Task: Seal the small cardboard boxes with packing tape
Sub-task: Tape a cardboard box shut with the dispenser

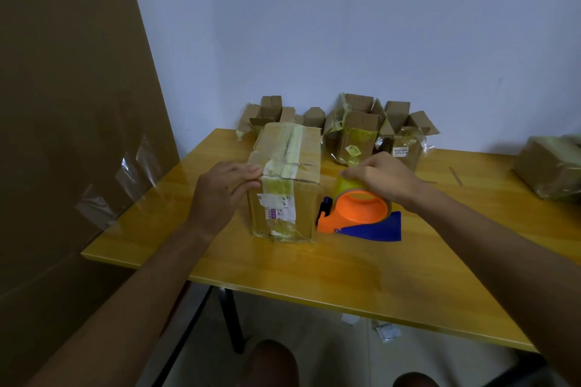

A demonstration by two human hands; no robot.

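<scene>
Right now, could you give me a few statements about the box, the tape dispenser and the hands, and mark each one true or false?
1. The left hand touches the left side of the taped cardboard box. True.
2. The tape dispenser lies on the floor under the table. False: it sits on the yellow table, just right of the box.
3. The right hand grips the tape roll on the dispenser. True.
4. The small boxes by the wall are all sealed shut. False: several have their flaps standing open.
5. The dispenser is green and white. False: it is orange and blue.
</scene>
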